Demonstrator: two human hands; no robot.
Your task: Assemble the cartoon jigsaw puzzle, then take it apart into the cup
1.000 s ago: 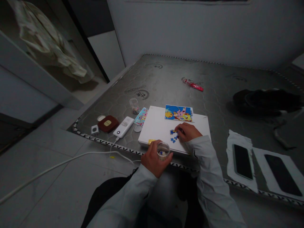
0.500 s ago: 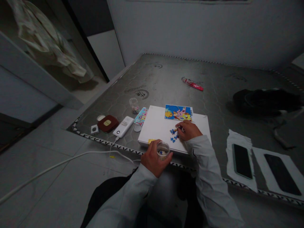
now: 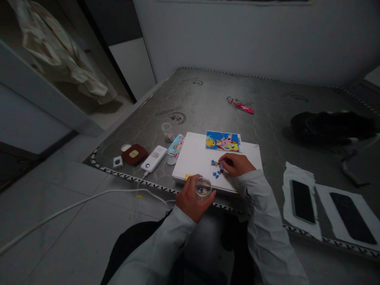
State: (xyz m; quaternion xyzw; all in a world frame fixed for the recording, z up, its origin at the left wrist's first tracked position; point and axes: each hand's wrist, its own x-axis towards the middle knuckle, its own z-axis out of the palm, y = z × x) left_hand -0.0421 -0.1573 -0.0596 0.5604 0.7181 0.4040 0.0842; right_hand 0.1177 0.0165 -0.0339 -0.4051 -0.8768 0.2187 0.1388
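Observation:
My left hand [image 3: 192, 200] is wrapped around a clear plastic cup [image 3: 204, 186] with small jigsaw pieces inside, held in front of the near edge of a white box [image 3: 192, 152]. Over the box, my right hand [image 3: 236, 163] has its fingertips pinched on a small jigsaw piece [image 3: 218, 162], mostly hidden by the fingers. Several blue jigsaw pieces [image 3: 215, 175] lie on the box top beside those fingers. Behind them, a colourful cartoon picture card [image 3: 223, 141] lies flat at the far edge of the box.
Left of the box are a second clear cup [image 3: 168, 132], a patterned card [image 3: 176, 145], a round lid [image 3: 171, 160], a white power bank [image 3: 154, 158] with a cable and a brown case [image 3: 134, 154]. A phone [image 3: 303, 202] rests at right; a red wrapper [image 3: 241, 105] lies farther back.
My right hand has shifted slightly, its fingers now stretched more to the left at the upper jigsaw pieces. My left hand and the cup stay almost in place.

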